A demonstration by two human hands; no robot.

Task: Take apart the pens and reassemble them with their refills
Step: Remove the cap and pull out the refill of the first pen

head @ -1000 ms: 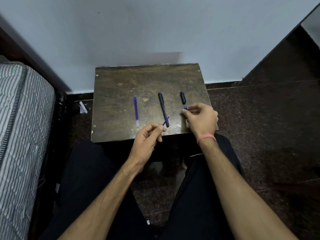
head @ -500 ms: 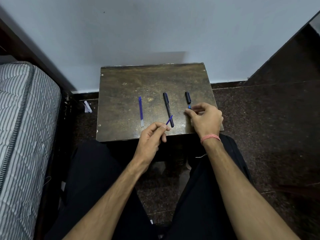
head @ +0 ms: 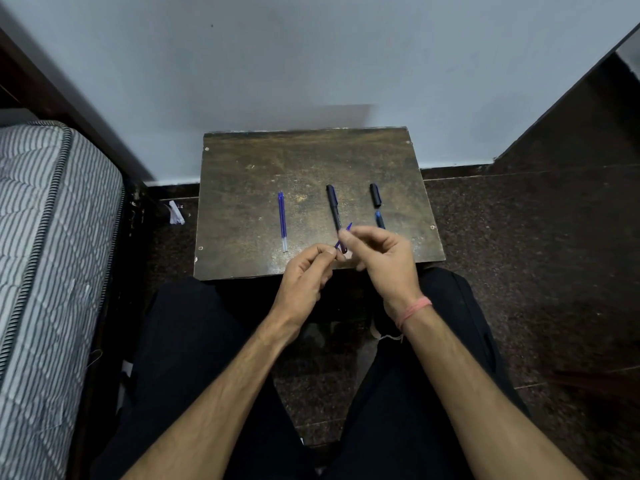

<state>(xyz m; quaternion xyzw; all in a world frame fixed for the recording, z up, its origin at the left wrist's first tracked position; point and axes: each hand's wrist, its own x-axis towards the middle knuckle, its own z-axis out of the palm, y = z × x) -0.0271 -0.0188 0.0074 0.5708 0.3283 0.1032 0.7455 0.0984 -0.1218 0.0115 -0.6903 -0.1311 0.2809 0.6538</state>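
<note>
On the small dark wooden table lie a blue refill at the left, a black capped pen in the middle, and a black cap with a short blue-tipped pen piece below it at the right. Over the table's near edge my left hand pinches the lower end of a thin blue refill. My right hand meets it there, its fingertips on the refill's upper end. Most of that refill is hidden by the fingers.
A striped mattress runs along the left. A white scrap lies on the dark floor beside the table. The grey wall stands right behind the table. My legs in black trousers sit below the near edge.
My right hand left the blue-tipped piece on the table at the right and moved left to the refill that my left hand holds. The left hand stayed near the front edge.
</note>
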